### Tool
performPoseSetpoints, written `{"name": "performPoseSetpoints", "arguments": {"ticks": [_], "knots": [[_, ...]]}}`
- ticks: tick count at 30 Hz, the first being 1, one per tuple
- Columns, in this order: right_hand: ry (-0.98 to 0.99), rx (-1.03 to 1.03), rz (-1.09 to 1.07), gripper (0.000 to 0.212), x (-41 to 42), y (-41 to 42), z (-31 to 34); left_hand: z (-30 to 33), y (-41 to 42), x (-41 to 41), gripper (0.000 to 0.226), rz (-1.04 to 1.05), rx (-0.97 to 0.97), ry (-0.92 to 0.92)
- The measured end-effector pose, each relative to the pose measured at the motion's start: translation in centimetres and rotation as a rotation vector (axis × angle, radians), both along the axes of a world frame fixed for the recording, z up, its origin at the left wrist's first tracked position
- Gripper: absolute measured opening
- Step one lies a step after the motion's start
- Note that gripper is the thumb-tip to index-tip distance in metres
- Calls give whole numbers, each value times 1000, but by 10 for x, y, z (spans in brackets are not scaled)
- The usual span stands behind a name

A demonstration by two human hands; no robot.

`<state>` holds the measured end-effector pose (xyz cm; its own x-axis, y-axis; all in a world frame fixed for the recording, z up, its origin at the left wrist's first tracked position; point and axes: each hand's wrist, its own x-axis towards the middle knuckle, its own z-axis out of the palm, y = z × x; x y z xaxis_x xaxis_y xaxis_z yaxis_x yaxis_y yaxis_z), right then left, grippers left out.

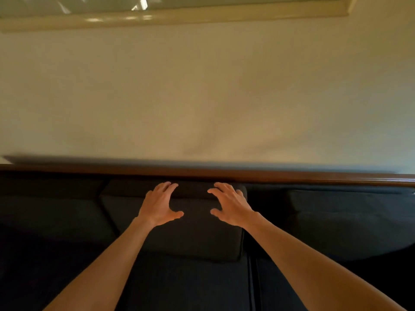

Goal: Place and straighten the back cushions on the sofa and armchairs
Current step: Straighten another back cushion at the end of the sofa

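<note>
A dark sofa fills the lower half of the view, with a brown wooden top rail point(292, 176) along its back. Three black back cushions lean against it: a middle cushion point(195, 234), a left cushion point(51, 212) and a right cushion point(350, 223). My left hand point(159, 204) and my right hand point(231, 204) lie spread on the upper edge of the middle cushion, fingers apart, thumbs pointing toward each other. Neither hand holds anything. The middle cushion sits slightly turned, its lower right corner near the seat seam point(252, 283).
A cream wall point(202, 97) rises behind the sofa. A framed picture or mirror point(179, 16) with a pale frame hangs high on it. Dark seat cushions point(184, 286) lie below the back cushions.
</note>
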<state>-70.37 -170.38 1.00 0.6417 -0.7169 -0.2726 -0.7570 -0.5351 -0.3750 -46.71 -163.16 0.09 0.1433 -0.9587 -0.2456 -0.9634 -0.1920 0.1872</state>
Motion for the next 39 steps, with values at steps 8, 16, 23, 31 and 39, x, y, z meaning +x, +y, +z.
{"name": "performPoseSetpoints", "arguments": {"ticks": [8,16,23,31,39], "knots": [[305,-3,-15,114,40,-24,-39,-27,-17,64,115,-26,165,-84],[395,-82,33,132,23,-44,-51,-39,-35,61,131,-68,200,-272],[363,-162,38,125,-3,-40,-52,-37,-40,45,121,-52,105,-209],[408,-198,32,126,-44,-48,-47,-41,-36,5,114,-62,28,-149],[448,-186,-18,127,-46,-42,-46,-40,-36,0,115,-79,43,-128]]}}
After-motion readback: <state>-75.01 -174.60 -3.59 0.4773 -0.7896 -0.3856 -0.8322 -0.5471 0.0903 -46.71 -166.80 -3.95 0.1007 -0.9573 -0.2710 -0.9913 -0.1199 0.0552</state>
